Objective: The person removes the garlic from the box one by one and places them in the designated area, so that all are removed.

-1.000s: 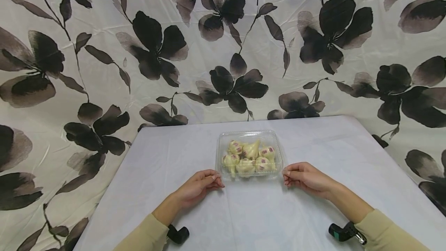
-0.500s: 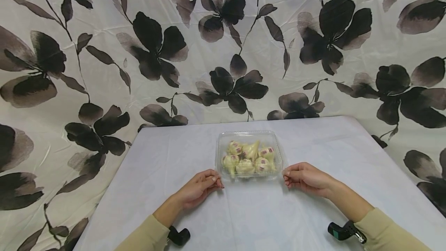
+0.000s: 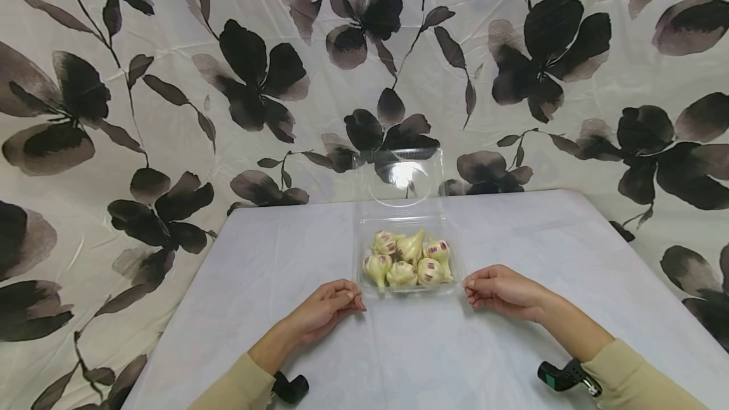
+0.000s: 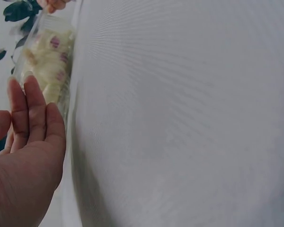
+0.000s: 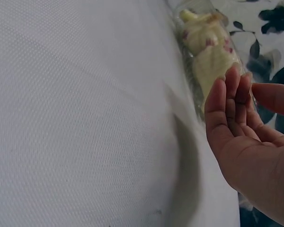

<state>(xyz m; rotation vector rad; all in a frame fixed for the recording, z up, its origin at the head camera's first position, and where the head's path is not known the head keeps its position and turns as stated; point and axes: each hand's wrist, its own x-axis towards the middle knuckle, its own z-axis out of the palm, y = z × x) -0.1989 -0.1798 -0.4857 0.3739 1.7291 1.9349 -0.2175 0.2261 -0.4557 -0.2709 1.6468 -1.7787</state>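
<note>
Clear plastic hinged box on white-covered table; lid already raised. Six pale-yellow, purple-marked, garlic-shaped bulbs all inside, untouched. Left hand, right hand beside near corners: fingers together, loosely bent, gripping nothing visible.

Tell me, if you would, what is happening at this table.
A person's left hand is by the near left corner of an open box on the table, and the right hand is by its near right corner. The lid stands raised at the back, and six garlic bulbs lie inside. Neither hand holds a bulb or the lid; whether either touches the box, I cannot tell.
</note>
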